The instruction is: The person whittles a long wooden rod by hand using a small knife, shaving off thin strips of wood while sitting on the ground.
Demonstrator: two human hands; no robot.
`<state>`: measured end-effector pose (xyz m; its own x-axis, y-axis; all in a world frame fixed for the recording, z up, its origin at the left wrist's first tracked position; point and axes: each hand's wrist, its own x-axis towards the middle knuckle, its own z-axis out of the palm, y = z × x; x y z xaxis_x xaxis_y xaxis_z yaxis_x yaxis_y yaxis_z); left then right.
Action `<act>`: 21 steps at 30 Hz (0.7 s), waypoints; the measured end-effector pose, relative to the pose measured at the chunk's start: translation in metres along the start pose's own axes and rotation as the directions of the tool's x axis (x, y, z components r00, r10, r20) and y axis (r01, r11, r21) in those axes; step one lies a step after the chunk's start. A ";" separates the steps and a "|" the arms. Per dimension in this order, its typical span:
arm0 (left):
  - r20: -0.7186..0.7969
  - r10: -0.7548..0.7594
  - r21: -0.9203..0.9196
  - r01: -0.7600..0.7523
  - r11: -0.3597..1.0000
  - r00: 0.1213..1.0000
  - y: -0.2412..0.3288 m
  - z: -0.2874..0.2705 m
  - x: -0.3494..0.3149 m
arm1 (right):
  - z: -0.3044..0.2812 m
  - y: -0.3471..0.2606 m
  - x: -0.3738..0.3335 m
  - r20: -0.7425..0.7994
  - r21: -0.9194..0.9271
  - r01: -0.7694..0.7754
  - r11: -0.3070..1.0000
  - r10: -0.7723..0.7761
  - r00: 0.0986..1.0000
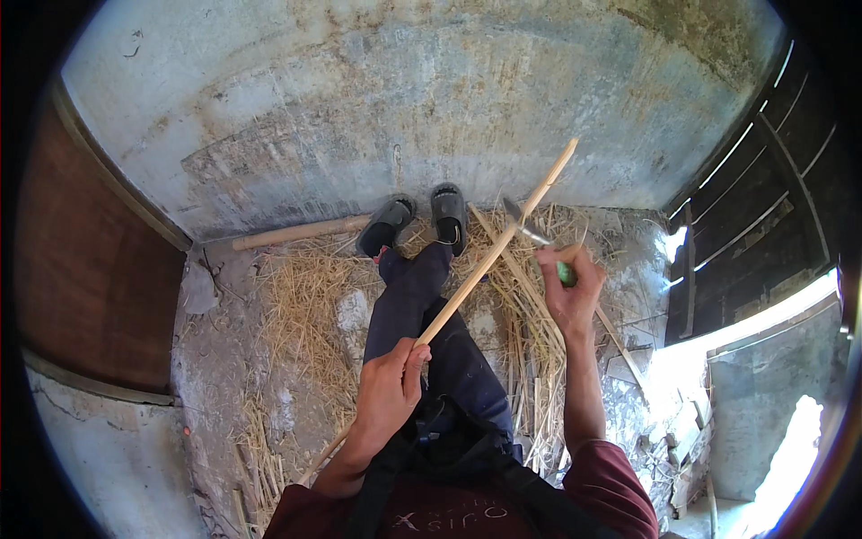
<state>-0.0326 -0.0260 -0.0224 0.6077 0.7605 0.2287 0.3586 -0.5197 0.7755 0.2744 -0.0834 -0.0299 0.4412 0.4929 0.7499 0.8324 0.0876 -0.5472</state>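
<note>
Wooden stick (pixel 471 283), pale and slender, slants over the person's dark-trousered legs (pixel 404 301), its long axis running from the left hand (pixel 388 386) up and rightward to a free tip pointing at the stained wall (pixel 431 117). The left hand pinches it between thumb and fingers; a pale length showing past the left forearm (pixel 346 456) seems to be the same stick's tail. Out along the far half, nearer the free tip than the left hand, a bladed tool (pixel 536 235) crosses that axis, its dark blade aimed up and left; whether the edge bites the wood or merely overlaps it in this view cannot be told. The right hand (pixel 575 292) is the closer one to this crossing, just to its right, with fingers curled around the tool's green handle. The right forearm (pixel 584 395) rises almost straight up, while the left one leans inward, lower and nearer the body
</note>
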 end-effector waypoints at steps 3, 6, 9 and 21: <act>0.013 0.008 0.039 -0.008 0.999 1.000 -0.005 0.001 -0.003 | 0.005 -0.023 0.001 0.083 0.067 0.030 0.997 -0.035 0.996; 0.015 0.023 0.035 -0.023 0.999 1.000 -0.008 0.001 -0.008 | -0.002 -0.016 0.012 0.054 0.070 0.034 0.997 -0.038 0.998; -0.059 0.053 -0.008 -0.053 0.999 0.997 -0.005 0.004 -0.012 | -0.008 -0.012 0.026 0.048 0.078 0.061 0.995 -0.065 0.997; -0.037 -0.066 0.031 0.067 0.997 0.997 -0.028 -0.011 -0.030 | -0.078 0.200 0.063 0.036 -0.045 -0.393 0.918 0.395 0.918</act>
<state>-0.0688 -0.0299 -0.0444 0.5562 0.8070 0.1986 0.4203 -0.4793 0.7705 0.4951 -0.1025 -0.0635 0.7215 0.5183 0.4591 0.6061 -0.1521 -0.7807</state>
